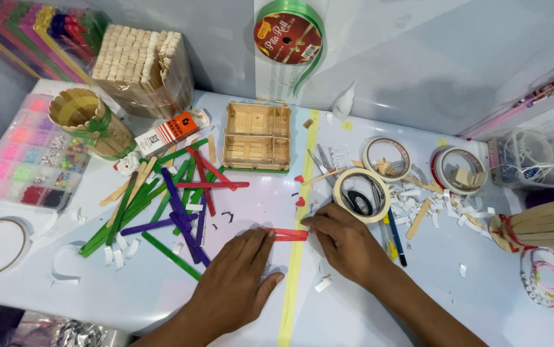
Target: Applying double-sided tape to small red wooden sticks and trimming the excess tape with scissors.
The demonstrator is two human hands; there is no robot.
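Pressing step, seemingly: left hand [235, 283] flat, fingers together, fingertips on red craft sticks [288, 234] at table [354, 308] centre across yellow tape strip [297, 250], right hand [348, 241] pinching their other end; next, steady even pressure.

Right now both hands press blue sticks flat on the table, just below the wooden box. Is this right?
Not quite: the sticks are red, not blue, as the head view shows. The left hand and right hand do press them flat on the table, below the wooden box.
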